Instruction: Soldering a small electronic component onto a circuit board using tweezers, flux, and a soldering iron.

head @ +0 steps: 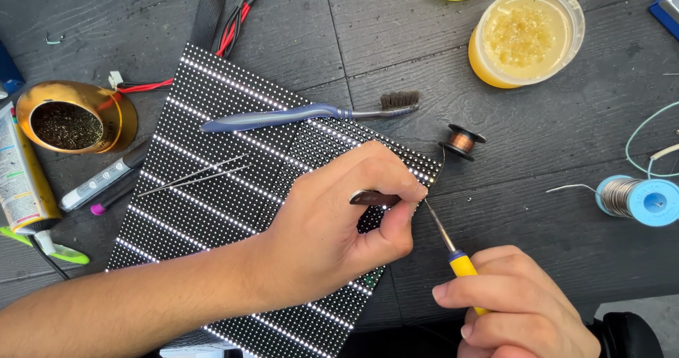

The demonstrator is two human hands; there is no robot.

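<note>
My left hand (339,223) rests on a black LED matrix panel (205,202) and pinches a small dark flat tool (373,198) at the panel's right edge. A thin copper wire runs from that spot to a small copper wire spool (462,141). My right hand (523,308) grips a soldering iron with a yellow collar (461,262); its metal tip (433,216) points up-left and touches the panel edge by my left fingertips.
On the panel lie a blue-handled brush (304,114) and tweezers (194,177). A tub of amber flux (525,34) stands at the back right, a solder spool (640,199) at the right, a brass tip-cleaner pot (71,121), tube and marker at the left.
</note>
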